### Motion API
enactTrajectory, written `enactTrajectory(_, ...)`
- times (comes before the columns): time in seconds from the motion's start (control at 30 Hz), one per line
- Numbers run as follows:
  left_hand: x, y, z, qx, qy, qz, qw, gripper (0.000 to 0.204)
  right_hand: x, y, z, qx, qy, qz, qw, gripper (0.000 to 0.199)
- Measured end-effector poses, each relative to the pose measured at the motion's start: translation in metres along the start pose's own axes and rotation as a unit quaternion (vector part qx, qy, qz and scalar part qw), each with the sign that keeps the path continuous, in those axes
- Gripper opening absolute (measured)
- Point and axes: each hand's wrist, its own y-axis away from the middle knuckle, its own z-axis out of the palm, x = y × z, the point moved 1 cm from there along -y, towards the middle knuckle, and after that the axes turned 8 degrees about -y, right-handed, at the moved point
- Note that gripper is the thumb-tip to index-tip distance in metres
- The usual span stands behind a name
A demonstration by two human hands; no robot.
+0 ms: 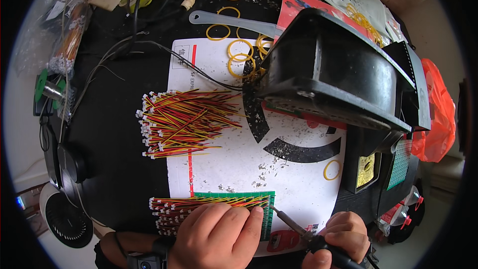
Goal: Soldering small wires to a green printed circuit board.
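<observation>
My right hand [344, 239] is wrapped round the black handle of a soldering iron [294, 225]. The iron's tip reaches the right edge of a green perforated board [268, 229], beside the wire ends. On that board, red, black and yellow connector wires [219, 201] lie in a row with white plugs at the left. My left hand [219, 234] has its fingers bent and pressed together on these wires, holding them down; what lies under the palm is hidden. Farther back is a loose heap of the same connector wires [191, 122] on a white printed sheet [219, 174].
A black fan [333, 65] stands at the back right. Near it are a tip cleaner with yellow filling [366, 170], another green board [400, 164] and a red bag [435, 114]. Rubber bands [241, 65] lie behind the heap. A solder spool [50, 88] is at left.
</observation>
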Motion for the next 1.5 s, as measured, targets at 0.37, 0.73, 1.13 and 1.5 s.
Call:
enactTrajectory(0.37, 0.001, 0.000, 0.000, -0.009, 0.025, -0.019, 0.999, 0.013, -0.001, -0.012, -0.007, 0.015, -0.013, 0.003, 1.000, 0.032)
enactTrajectory(0.73, -0.001, 0.000, -0.001, -0.009, 0.035, -0.031, 0.999, 0.013, -0.002, -0.007, -0.006, 0.026, 0.006, 0.018, 0.999, 0.032)
enactTrajectory(1.13, -0.001, 0.000, -0.001, -0.014, 0.040, -0.025, 0.999, 0.013, 0.000, -0.005, -0.008, 0.014, 0.002, 0.008, 1.000, 0.032)
enactTrajectory(1.5, -0.001, -0.001, -0.002, -0.023, 0.038, -0.016, 0.999, 0.014, -0.016, -0.026, 0.003, 0.046, -0.001, -0.032, 0.998, 0.019)
